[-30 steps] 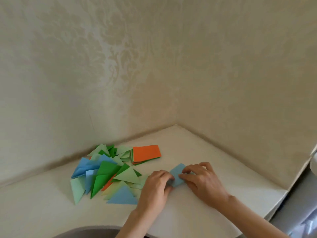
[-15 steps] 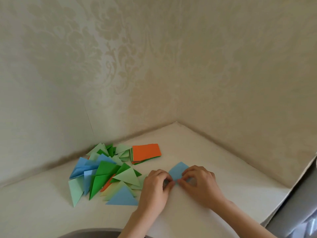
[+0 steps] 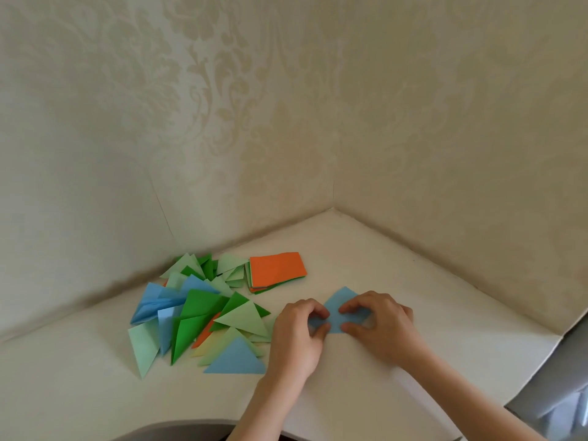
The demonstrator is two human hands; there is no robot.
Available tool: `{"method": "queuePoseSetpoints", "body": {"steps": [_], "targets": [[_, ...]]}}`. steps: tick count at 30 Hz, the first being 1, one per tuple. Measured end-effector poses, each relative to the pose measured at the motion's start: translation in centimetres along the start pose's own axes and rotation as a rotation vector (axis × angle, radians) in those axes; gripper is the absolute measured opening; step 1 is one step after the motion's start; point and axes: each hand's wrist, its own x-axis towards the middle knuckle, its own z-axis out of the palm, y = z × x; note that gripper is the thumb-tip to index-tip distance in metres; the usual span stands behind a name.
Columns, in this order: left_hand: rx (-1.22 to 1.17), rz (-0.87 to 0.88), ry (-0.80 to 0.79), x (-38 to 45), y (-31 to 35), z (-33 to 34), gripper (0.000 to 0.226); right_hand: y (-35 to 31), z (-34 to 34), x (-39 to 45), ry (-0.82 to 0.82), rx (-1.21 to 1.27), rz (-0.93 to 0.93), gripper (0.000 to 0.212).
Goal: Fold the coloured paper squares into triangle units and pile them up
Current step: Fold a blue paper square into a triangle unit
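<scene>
Already a good many units are folded: a loose heap of triangles [image 3: 197,313] in greens, light blue and a little orange lies just left of the hands, spread out rather than stacked neatly. Behind that heap, toward the wall, sits the stack of unfolded squares [image 3: 276,271], orange on top with green edges showing beneath, so I judge several sheets remain to be done. One light blue paper [image 3: 342,305] is in work right now, lying on the surface between the two hands, its point aimed toward the corner. The left hand [image 3: 299,329] pinches its left part with curled fingers and thumb; the right hand [image 3: 378,323] does the same on its right part. The fold looks partway finished, not yet ready for the heap.

The surface is a pale cream tabletop [image 3: 429,297] fitted into a corner, meeting two walls [image 3: 191,122] papered in a faint beige damask pattern.
</scene>
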Motion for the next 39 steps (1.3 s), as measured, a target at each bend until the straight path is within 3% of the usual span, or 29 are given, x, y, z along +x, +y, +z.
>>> {"method": "queuePoseSetpoints", "body": {"steps": [5,12,18,22,27,31,35,39], "targets": [[-0.042,-0.008,-0.034,0.0,0.2,-0.7,0.017,0.6,-0.3,-0.2,-0.059,-0.008,-0.026,0.019],[-0.035,0.013,-0.101,-0.7,0.6,-1.8,0.032,-0.1,0.6,-0.7,0.053,-0.004,-0.044,0.008],[0.072,0.152,-0.128,-1.6,0.1,-2.0,0.040,-0.5,0.8,-0.6,0.019,-0.087,-0.063,0.015],[0.166,0.299,-0.088,-1.5,0.3,-2.1,0.042,-0.2,-0.3,-0.7,-0.054,-0.021,-0.109,0.007],[0.274,0.376,-0.072,-1.6,0.8,-1.5,0.026,0.3,-1.3,-0.7,-0.137,-0.001,-0.177,0.005],[0.345,0.381,-0.040,-1.9,1.0,-1.1,0.010,1.1,-1.0,-1.3,-0.063,0.051,-0.220,0.007],[0.301,0.355,-0.015,-1.9,1.1,-0.9,0.007,1.7,-0.9,-2.1,-0.016,-0.024,-0.270,0.041],[0.222,0.305,-0.014,-1.8,1.3,-1.0,0.009,1.1,-0.9,-2.8,-0.031,-0.029,-0.241,0.019]]}}
